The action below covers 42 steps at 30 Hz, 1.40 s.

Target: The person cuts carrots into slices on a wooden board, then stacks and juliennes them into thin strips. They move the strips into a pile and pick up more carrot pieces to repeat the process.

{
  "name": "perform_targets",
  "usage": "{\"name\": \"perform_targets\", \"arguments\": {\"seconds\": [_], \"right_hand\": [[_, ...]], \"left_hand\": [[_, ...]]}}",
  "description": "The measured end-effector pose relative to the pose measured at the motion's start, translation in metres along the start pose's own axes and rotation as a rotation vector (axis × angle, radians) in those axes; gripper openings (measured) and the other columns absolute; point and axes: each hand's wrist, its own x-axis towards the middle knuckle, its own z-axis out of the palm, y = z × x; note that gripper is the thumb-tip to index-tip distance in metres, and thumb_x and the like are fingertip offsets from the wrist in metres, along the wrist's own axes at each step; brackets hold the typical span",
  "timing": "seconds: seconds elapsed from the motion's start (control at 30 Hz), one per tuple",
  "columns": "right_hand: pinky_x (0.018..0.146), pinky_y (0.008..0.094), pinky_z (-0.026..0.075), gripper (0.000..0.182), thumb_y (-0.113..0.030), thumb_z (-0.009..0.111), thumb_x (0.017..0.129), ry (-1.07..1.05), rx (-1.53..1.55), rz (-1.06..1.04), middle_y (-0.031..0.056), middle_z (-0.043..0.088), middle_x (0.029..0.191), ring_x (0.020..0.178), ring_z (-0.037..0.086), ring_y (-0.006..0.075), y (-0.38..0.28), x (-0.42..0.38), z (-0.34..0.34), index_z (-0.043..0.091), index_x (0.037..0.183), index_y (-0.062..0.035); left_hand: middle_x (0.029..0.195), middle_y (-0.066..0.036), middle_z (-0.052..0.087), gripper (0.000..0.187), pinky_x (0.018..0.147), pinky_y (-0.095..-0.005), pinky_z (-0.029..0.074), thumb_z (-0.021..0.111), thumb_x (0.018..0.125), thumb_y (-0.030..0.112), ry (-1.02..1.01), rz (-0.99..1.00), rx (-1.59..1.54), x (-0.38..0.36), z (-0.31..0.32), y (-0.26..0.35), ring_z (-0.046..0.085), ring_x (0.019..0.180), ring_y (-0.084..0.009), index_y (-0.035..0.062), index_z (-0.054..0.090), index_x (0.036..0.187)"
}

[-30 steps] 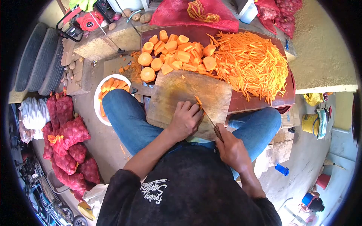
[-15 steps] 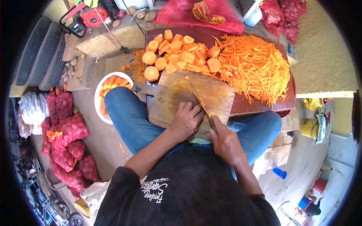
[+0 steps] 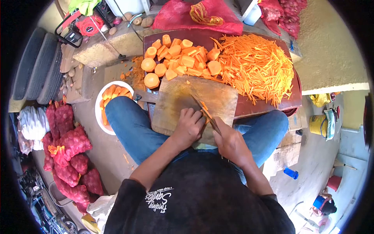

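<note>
My right hand [image 3: 231,144] is wrapped round the handle of a knife [image 3: 201,105], its blade slanting up and left over the wooden cutting board [image 3: 171,111]. Close on the blade's left, my left hand [image 3: 189,128] presses down with curled fingers; a bit of carrot [image 3: 203,111] shows at the fingertips, mostly hidden under them. Thin carrot strips [image 3: 205,106] lie along the blade's right side. Beyond the board are a heap of peeled carrot chunks [image 3: 187,61] and, to the right, a big pile of cut carrot sticks [image 3: 259,68].
The board rests on my lap and against a dark red table [image 3: 249,112]. By my left knee stands a white basin [image 3: 98,111] of carrots. Red mesh sacks [image 3: 76,142] lie on the left floor, near stacked tyres [image 3: 37,64]. A person [image 3: 328,204] is at far lower right.
The view has shifted slightly, so the table and piles sit a little further left. Both hands stay at the board, with the knife still beside the left fingertips.
</note>
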Motion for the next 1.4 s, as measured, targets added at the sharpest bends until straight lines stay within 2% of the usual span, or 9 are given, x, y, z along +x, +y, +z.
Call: {"name": "perform_targets", "arguments": {"seconds": [0.07, 0.23, 0.33, 0.53, 0.83, 0.93, 1.03, 1.23, 1.4], "right_hand": [[0.080, 0.0598, 0.058, 0.044, -0.007, 0.068, 0.104, -0.031, 0.002, 0.029, 0.0308, 0.072, 0.103, 0.098, 0.072, 0.0539, -0.006, -0.015, -0.005, 0.052, 0.144, -0.0008], [0.078, 0.0594, 0.059, 0.043, -0.007, 0.069, 0.103, 0.003, -0.017, 0.009, 0.0313, 0.072, 0.100, 0.096, 0.072, 0.0530, -0.006, -0.018, 0.008, 0.053, 0.143, -0.0005], [0.085, 0.0598, 0.057, 0.046, -0.006, 0.068, 0.105, 0.000, 0.039, 0.067, 0.0327, 0.072, 0.110, 0.108, 0.069, 0.0566, -0.004, 0.004, 0.012, 0.054, 0.148, -0.0037], [0.082, 0.0583, 0.058, 0.043, -0.005, 0.067, 0.104, -0.035, 0.015, 0.103, 0.0339, 0.071, 0.108, 0.102, 0.070, 0.0564, -0.017, -0.035, -0.004, 0.054, 0.145, -0.0018], [0.082, 0.0589, 0.059, 0.045, -0.006, 0.068, 0.104, 0.022, 0.003, -0.021, 0.0334, 0.073, 0.107, 0.104, 0.072, 0.0551, -0.008, -0.005, 0.006, 0.053, 0.147, -0.0018], [0.076, 0.0591, 0.059, 0.045, -0.009, 0.068, 0.105, 0.012, -0.016, -0.009, 0.0312, 0.072, 0.099, 0.094, 0.073, 0.0525, -0.013, -0.033, 0.001, 0.051, 0.145, 0.0006], [0.083, 0.0569, 0.059, 0.046, -0.006, 0.068, 0.105, -0.020, 0.022, 0.095, 0.0330, 0.073, 0.108, 0.103, 0.072, 0.0549, -0.014, -0.028, 0.008, 0.056, 0.149, -0.0005], [0.085, 0.0572, 0.058, 0.042, -0.006, 0.067, 0.106, 0.031, 0.075, -0.008, 0.0335, 0.073, 0.111, 0.106, 0.071, 0.0553, -0.012, -0.002, 0.007, 0.057, 0.147, 0.0000], [0.085, 0.0563, 0.058, 0.042, -0.005, 0.067, 0.105, -0.023, 0.081, 0.084, 0.0342, 0.073, 0.110, 0.105, 0.070, 0.0564, -0.022, -0.025, 0.004, 0.057, 0.145, 0.0009]], "left_hand": [[0.109, -0.012, 0.067, 0.030, 0.092, -0.0498, 0.048, 0.085, 0.084, 0.008, -0.059, -0.029, -0.014, -0.008, 0.000, -0.002, 0.061, 0.101, -0.0348, 0.0021, 0.078, 0.112], [0.100, -0.011, 0.063, 0.024, 0.094, -0.0483, 0.047, 0.078, 0.081, 0.009, 0.019, -0.020, -0.034, -0.003, -0.004, 0.001, 0.060, 0.101, -0.0330, 0.0009, 0.076, 0.103], [0.101, -0.011, 0.063, 0.028, 0.095, -0.0489, 0.047, 0.078, 0.078, 0.010, -0.008, -0.049, -0.026, -0.005, -0.002, 0.004, 0.060, 0.102, -0.0335, 0.0003, 0.077, 0.105], [0.102, -0.013, 0.063, 0.032, 0.095, -0.0496, 0.047, 0.080, 0.075, 0.010, -0.014, -0.003, -0.021, -0.005, -0.007, 0.000, 0.060, 0.103, -0.0342, -0.0004, 0.077, 0.105], [0.102, -0.013, 0.063, 0.032, 0.095, -0.0497, 0.048, 0.078, 0.071, 0.009, 0.018, -0.045, -0.015, -0.006, -0.001, 0.000, 0.060, 0.104, -0.0348, -0.0004, 0.076, 0.101], [0.100, -0.013, 0.062, 0.028, 0.095, -0.0494, 0.048, 0.078, 0.072, 0.008, 0.019, -0.045, -0.016, -0.007, -0.004, 0.001, 0.060, 0.102, -0.0349, -0.0002, 0.075, 0.099], [0.098, -0.013, 0.061, 0.025, 0.093, -0.0490, 0.047, 0.077, 0.073, 0.007, 0.005, -0.064, -0.021, -0.005, -0.007, 0.003, 0.060, 0.101, -0.0349, -0.0001, 0.075, 0.097], [0.097, -0.013, 0.060, 0.024, 0.090, -0.0487, 0.046, 0.077, 0.070, 0.009, 0.048, -0.070, 0.011, -0.005, -0.003, 0.001, 0.059, 0.098, -0.0347, 0.0009, 0.073, 0.092], [0.095, -0.013, 0.060, 0.020, 0.088, -0.0490, 0.046, 0.076, 0.072, 0.007, 0.038, -0.070, -0.008, -0.005, -0.011, 0.003, 0.059, 0.098, -0.0345, 0.0013, 0.072, 0.090]]}}
